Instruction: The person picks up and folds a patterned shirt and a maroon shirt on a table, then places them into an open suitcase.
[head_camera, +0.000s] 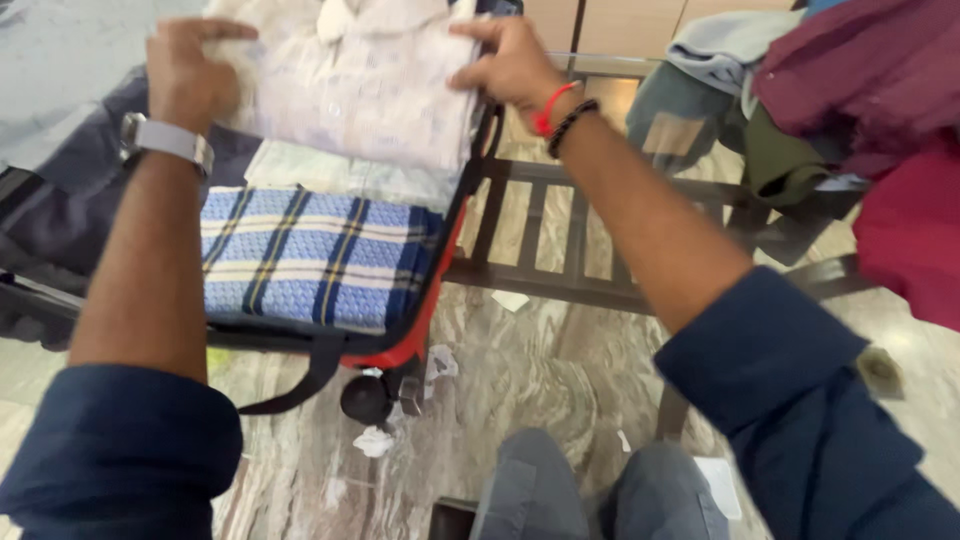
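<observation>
An open suitcase (425, 300) filled the left half of the frame, lying on a marble floor (540, 380), with a dark slatted bench (560, 250) just beside it at centre and a heap of clothes (860, 110), maroon, green and grey, piled at the upper right. Inside the case a blue checked cloth (310, 260) lay folded at the near end, a pale garment showing beyond it. At the top of the frame a folded pale shirt (370, 90) rested on that layer. The left hand (185, 70) pressed flat on the shirt's left edge, fingers spread, not clenched; the right hand (505, 65) pinched its right edge between thumb and fingers. Judging from this, the shirt was being seated in the case, and the move to follow would call for smoothing it square with the wall before letting go. Small paper scraps (375, 440) lay near the case's wheel (365, 398).
</observation>
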